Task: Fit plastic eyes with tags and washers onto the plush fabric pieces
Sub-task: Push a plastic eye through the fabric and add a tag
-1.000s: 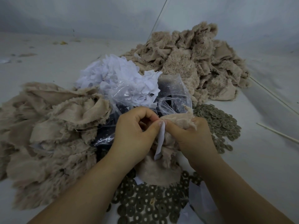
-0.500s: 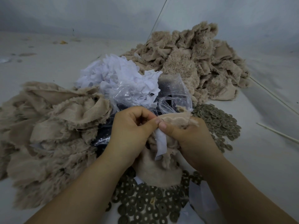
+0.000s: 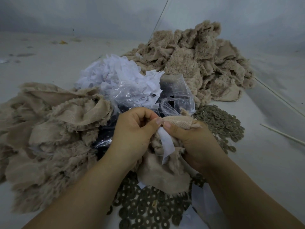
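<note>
Both hands meet at the centre over a beige plush piece (image 3: 165,174) that hangs down between them. My left hand (image 3: 132,131) is curled, its thumb pressing where a small dark eye post (image 3: 162,125) pokes through the fabric. My right hand (image 3: 191,139) grips the fabric's folded edge (image 3: 178,122), thumb against the same spot. A white tag (image 3: 166,142) dangles from that point. Whether a washer sits on the post is hidden by the fingers.
Grey-brown washers lie in a heap by my forearms (image 3: 148,210) and in another to the right (image 3: 221,124). A clear bag (image 3: 175,100) with white tags (image 3: 118,76) sits behind my hands. Plush piles lie left (image 3: 49,129) and back right (image 3: 198,63). Thin sticks (image 3: 280,134) lie on the right.
The hands have stayed together on the same spot, shifting slightly up. The tag now hangs more to the right and the fabric fold above my right hand lies flatter.
</note>
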Tool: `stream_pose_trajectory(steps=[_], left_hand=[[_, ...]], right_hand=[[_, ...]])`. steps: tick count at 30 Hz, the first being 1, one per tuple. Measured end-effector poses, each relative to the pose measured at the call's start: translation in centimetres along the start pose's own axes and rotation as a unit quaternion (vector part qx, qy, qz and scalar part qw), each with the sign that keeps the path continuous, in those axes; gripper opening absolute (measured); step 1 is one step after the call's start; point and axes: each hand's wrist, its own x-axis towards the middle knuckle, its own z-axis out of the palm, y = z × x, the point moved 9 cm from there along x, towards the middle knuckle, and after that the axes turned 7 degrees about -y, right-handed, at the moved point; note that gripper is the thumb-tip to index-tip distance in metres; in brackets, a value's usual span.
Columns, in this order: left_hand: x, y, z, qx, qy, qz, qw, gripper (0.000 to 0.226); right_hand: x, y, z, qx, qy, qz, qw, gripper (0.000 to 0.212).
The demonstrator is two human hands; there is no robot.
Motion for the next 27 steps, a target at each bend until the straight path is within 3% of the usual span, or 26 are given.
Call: stream_pose_trajectory(steps=[9, 13, 17, 21, 25, 27], left_hand=[[-0.4, 1.0, 0.5, 0.124, 0.021, 0.081, 0.989, 0.022], [-0.2, 0.2, 0.7, 0.119, 0.005, 0.037, 0.992, 0.014], [-0.1, 0.5, 1.2, 0.112, -0.033, 0.035, 0.992, 0.008], [-0.5, 1.1, 1.7, 0.095, -0.066, 0.074, 0.990, 0.033], [-0.7, 2.0, 1.7, 0.171, -0.052, 0.119, 0.977, 0.035], [-0.6, 1.7, 1.6, 0.177, -0.046, 0.106, 0.977, 0.032]], right_hand=[[0.0, 0.3, 0.3, 0.058, 0.009, 0.002, 0.998, 0.013], [-0.2, 0.6, 0.3, 0.085, 0.016, 0.020, 0.996, 0.033], [-0.2, 0.8, 0.4, 0.113, 0.014, 0.040, 0.993, 0.027], [-0.2, 1.7, 0.4, 0.132, 0.023, 0.104, 0.985, 0.032], [-0.2, 1.7, 0.7, 0.176, 0.009, 0.117, 0.977, 0.051], [-0.1, 1.4, 1.1, 0.185, -0.021, 0.106, 0.977, 0.048]])
